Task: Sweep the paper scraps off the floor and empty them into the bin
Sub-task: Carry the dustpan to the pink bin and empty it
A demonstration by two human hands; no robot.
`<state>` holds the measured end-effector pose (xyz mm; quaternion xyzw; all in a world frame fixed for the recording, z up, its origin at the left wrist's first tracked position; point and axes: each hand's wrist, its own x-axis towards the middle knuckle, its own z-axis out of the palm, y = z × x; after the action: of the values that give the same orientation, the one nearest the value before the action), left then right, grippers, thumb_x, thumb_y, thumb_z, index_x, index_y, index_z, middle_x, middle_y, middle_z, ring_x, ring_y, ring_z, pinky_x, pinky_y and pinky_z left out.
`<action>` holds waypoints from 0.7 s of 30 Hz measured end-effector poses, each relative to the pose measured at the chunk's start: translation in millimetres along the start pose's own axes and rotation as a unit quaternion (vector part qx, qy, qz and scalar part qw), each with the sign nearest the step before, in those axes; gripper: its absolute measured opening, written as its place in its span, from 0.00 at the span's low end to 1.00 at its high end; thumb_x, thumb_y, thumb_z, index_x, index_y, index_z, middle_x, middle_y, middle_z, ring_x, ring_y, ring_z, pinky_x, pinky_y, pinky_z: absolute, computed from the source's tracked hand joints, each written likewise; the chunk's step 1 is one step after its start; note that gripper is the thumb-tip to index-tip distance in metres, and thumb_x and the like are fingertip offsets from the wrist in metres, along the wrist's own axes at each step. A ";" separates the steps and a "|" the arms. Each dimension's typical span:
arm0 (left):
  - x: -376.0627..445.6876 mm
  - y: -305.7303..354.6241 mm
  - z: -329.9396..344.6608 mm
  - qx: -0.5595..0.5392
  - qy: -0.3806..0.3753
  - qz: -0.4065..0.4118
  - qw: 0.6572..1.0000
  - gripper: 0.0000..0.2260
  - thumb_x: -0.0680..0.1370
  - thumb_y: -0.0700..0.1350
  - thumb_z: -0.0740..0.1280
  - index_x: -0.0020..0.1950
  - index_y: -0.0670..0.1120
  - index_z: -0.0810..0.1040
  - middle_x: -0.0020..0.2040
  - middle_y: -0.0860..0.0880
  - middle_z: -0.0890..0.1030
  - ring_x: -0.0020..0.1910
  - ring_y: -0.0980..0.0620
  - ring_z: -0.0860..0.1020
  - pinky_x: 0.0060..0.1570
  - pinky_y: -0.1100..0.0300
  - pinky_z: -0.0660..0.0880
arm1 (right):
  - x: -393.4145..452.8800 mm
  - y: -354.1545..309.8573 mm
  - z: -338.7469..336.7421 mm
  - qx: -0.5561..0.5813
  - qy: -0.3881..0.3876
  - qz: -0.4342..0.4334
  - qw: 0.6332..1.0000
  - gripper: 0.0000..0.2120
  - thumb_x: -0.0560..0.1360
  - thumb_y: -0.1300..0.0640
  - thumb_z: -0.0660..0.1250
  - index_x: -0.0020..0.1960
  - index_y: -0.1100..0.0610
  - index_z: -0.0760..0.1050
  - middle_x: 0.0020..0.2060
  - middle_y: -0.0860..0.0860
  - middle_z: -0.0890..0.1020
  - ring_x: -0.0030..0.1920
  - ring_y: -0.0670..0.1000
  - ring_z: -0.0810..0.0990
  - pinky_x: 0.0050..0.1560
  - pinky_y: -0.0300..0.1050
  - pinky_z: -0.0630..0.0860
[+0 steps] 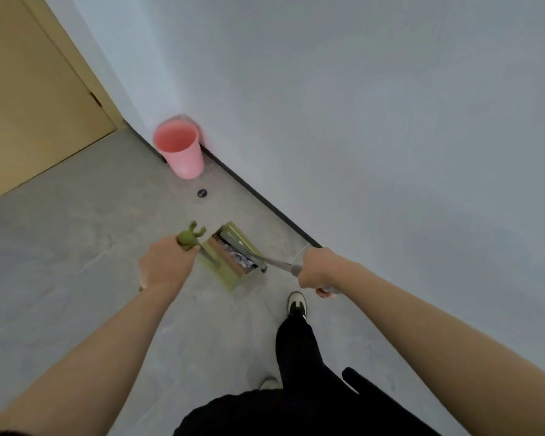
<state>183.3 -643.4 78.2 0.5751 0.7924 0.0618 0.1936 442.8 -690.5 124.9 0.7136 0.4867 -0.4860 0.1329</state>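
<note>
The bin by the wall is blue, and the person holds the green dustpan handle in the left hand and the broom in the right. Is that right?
Not quite. The head view shows the bin by the wall is pink, not blue. The rest holds: the left hand grips the green dustpan handle, and the right hand holds the broom, whose head rests in the dustpan.

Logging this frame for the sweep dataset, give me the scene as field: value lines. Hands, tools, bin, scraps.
left hand: grips the green dustpan handle
right hand: grips the broom handle
dustpan: green, on the floor, near the wall
broom head: lies in the dustpan
scraps: pale bits in the dustpan, against the broom head
bin: pink, upright in the corner, apart from the dustpan
task state: scraps gathered, not yet emptied
</note>
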 end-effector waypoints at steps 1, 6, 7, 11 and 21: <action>11.0 3.6 -4.0 -0.003 0.004 -0.009 1.000 0.14 0.76 0.56 0.68 0.44 0.45 0.78 0.44 0.41 0.82 0.45 0.38 0.80 0.39 0.54 0.72 | 7.6 -10.4 -12.9 -0.012 0.001 -0.008 1.000 0.05 0.77 0.66 0.58 0.42 0.62 0.68 0.35 0.57 0.72 0.27 0.52 0.70 0.24 0.41 0.67; 71.4 28.1 -31.3 -0.017 0.045 -0.073 0.996 0.15 0.76 0.58 0.67 0.46 0.46 0.80 0.41 0.44 0.81 0.43 0.39 0.80 0.40 0.53 0.75 | 56.8 -61.2 -88.9 -0.038 0.020 -0.053 0.998 0.02 0.76 0.65 0.60 0.47 0.63 0.71 0.40 0.58 0.74 0.32 0.54 0.72 0.27 0.41 0.68; 82.5 33.1 -38.7 -0.022 0.055 -0.084 0.995 0.14 0.76 0.57 0.67 0.46 0.46 0.80 0.41 0.43 0.81 0.43 0.40 0.80 0.41 0.53 0.75 | 65.0 -71.8 -102.8 -0.038 0.020 -0.064 0.997 0.02 0.76 0.65 0.60 0.46 0.62 0.70 0.41 0.58 0.74 0.32 0.54 0.72 0.27 0.41 0.68; 131.1 54.8 -67.5 -0.013 0.099 -0.109 0.989 0.15 0.77 0.57 0.67 0.48 0.46 0.80 0.42 0.43 0.81 0.43 0.40 0.80 0.38 0.56 0.71 | 83.2 -118.1 -158.1 -0.066 0.024 -0.103 0.992 0.07 0.76 0.66 0.59 0.40 0.59 0.67 0.40 0.57 0.72 0.31 0.53 0.71 0.23 0.38 0.66; 278.3 74.1 -135.6 0.039 0.173 -0.112 0.978 0.17 0.77 0.60 0.65 0.50 0.47 0.79 0.44 0.44 0.81 0.45 0.40 0.80 0.38 0.56 0.70 | 149.3 -236.8 -256.2 -0.093 0.060 -0.157 0.981 0.07 0.76 0.65 0.60 0.39 0.59 0.67 0.36 0.57 0.73 0.29 0.52 0.72 0.23 0.38 0.67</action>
<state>124.5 -341.7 160.7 0.4703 0.8752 0.1073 0.0369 400.3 -320.0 195.3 0.6408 0.6429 -0.4096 0.0907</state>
